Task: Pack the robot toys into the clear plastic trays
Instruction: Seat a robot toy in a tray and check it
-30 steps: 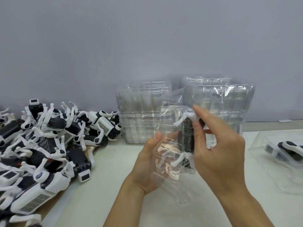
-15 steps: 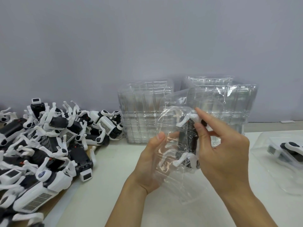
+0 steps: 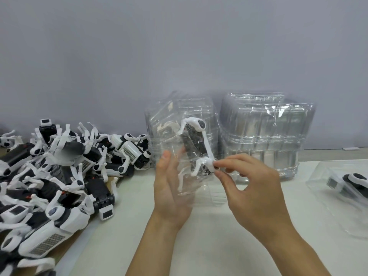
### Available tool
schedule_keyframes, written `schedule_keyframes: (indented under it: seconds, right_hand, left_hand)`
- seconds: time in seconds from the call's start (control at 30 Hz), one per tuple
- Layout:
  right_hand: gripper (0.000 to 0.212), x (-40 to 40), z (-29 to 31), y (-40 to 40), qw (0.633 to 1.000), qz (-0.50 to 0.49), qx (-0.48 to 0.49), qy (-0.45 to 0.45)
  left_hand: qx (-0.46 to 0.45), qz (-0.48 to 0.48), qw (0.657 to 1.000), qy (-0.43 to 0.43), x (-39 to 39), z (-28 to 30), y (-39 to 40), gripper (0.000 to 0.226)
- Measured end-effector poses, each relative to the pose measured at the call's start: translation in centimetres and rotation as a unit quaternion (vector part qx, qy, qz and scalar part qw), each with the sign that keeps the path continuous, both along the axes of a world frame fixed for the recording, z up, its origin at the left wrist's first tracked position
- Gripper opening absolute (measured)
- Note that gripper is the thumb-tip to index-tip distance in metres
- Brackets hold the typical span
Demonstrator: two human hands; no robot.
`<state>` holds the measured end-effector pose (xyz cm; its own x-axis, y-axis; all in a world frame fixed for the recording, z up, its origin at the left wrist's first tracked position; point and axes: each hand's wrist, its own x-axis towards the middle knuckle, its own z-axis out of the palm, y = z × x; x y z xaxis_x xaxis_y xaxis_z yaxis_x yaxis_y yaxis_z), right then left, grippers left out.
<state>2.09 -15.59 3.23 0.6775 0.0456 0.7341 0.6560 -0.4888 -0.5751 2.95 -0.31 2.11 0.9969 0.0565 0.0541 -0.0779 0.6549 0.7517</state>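
Note:
I hold a clear plastic tray (image 3: 201,196) upright above the table, with a black and white robot toy (image 3: 196,144) lying in it. My left hand (image 3: 169,188) cups the tray from behind and below, thumb up along its left side. My right hand (image 3: 253,186) pinches the toy's lower white leg joint at the tray's right edge with thumb and forefinger. The toy's upper legs stick out past the tray's top.
A heap of several loose robot toys (image 3: 55,176) covers the table's left side. Two stacks of clear trays (image 3: 266,134) stand at the back by the wall. A packed tray with a toy (image 3: 342,188) lies at the right edge.
My right hand slid down from the toy's upper leg to its lower leg joint. The tray and toy tilted and rose a little, and the toy's upper legs now show uncovered.

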Motion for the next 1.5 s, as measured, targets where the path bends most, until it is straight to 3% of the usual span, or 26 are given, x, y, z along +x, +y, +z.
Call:
schedule_keyframes:
  seconds: [0.2,0.33,0.43,0.53,0.63,0.73,0.83,0.93,1.0,1.1,1.17,1.27,1.4,1.43,1.5]
  right_hand:
    - [0.021,0.2,-0.2,-0.3,1.000,0.006,0.006,0.014]
    - [0.024,0.0,0.0,-0.4,0.999,0.008,0.022,0.046]
    - [0.031,0.1,0.0,-0.5,0.995,-0.007,0.067,0.074]
    - [0.040,0.7,0.1,-2.0,0.981,-0.048,0.148,0.112]
    - [0.042,1.4,0.2,-4.2,0.948,-0.070,0.264,0.165]
    - [0.032,1.6,0.6,-5.6,0.886,-0.041,0.403,0.227]
    - [0.025,1.4,1.1,-6.1,0.845,0.007,0.463,0.267]
    - [0.030,1.1,1.6,-6.5,0.844,0.032,0.451,0.287]
    - [0.032,1.0,1.7,-6.9,0.855,0.048,0.412,0.311]
    - [0.027,1.0,1.4,-6.8,0.896,0.045,0.259,0.357]
    - [0.019,1.0,1.0,-6.1,0.920,0.029,0.169,0.353]
    - [0.030,1.0,0.3,-5.0,0.943,-0.027,0.043,0.329]
    - [0.041,1.1,-0.4,-5.1,0.932,-0.082,0.013,0.353]
    - [0.040,1.2,-0.5,-5.2,0.929,-0.094,0.021,0.358]
    - [0.035,1.1,-0.5,-5.2,0.925,-0.113,0.025,0.363]
  left_hand:
    - [0.059,0.027,0.998,0.002,0.0,-0.1,-0.1,0.080]
    - [0.116,0.013,0.992,-0.043,-0.1,-0.2,-0.1,0.064]
    - [0.222,0.008,0.972,-0.077,-0.2,0.0,-0.4,0.044]
    - [0.328,-0.007,0.940,-0.094,-0.3,0.4,-0.5,0.047]
    - [0.432,-0.052,0.893,-0.117,-0.3,0.5,-0.1,0.051]
    - [0.515,-0.085,0.847,-0.101,-0.4,1.0,0.1,0.065]
    - [0.565,-0.082,0.816,-0.089,-0.9,2.0,0.2,0.071]
    - [0.616,-0.072,0.779,-0.095,-1.3,3.1,0.5,0.075]
    - [0.675,-0.072,0.730,-0.081,-1.6,3.6,0.8,0.081]
    - [0.762,-0.078,0.643,-0.027,-1.8,3.5,0.8,0.089]
    - [0.781,-0.088,0.618,-0.016,-1.8,3.1,0.3,0.090]
    - [0.771,-0.089,0.630,-0.028,-1.6,2.6,-0.8,0.084]
    - [0.691,-0.009,0.722,-0.015,-1.2,2.4,-1.1,0.048]
    - [0.690,0.008,0.724,0.009,-0.9,2.3,-0.9,0.039]
    - [0.706,-0.015,0.704,0.078,-0.6,2.0,-0.3,0.044]
